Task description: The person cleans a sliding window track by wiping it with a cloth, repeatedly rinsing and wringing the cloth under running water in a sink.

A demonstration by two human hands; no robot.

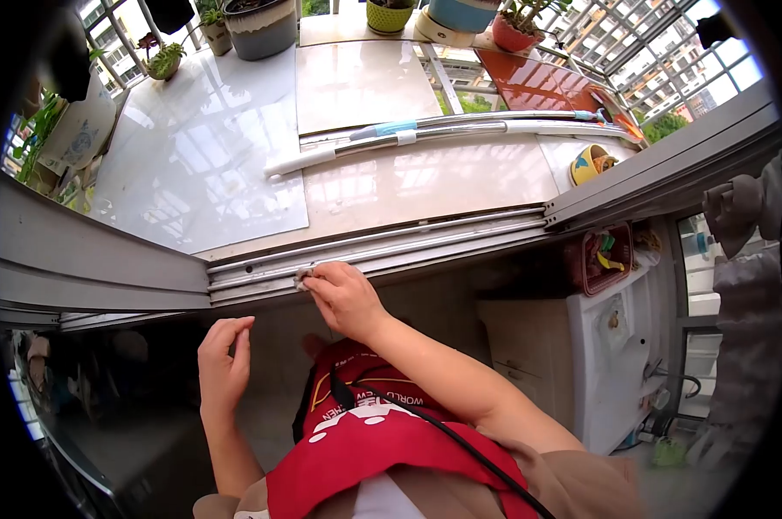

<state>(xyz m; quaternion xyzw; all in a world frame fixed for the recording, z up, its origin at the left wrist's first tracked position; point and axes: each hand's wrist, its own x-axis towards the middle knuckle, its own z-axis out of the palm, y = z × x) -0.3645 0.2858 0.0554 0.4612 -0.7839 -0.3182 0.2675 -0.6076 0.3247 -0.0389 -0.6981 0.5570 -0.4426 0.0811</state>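
Observation:
My right hand [346, 296] presses a small grey cloth [303, 278] against the metal window track [382, 248] that runs along the sill. Only a corner of the cloth shows past my fingers. My left hand [222, 363] hovers lower and to the left, fingers loosely curled, holding nothing, in front of the dark wall below the track. A red apron [382, 441] covers my front at the bottom of the view.
Beyond the track lies a tiled ledge [425, 182] with white poles [443, 134], a glass sheet [200, 164], potted plants [261, 26] and a yellow cup [588, 164]. A white washing machine [616, 355] stands at the right, and the window frame [668, 164] slants above it.

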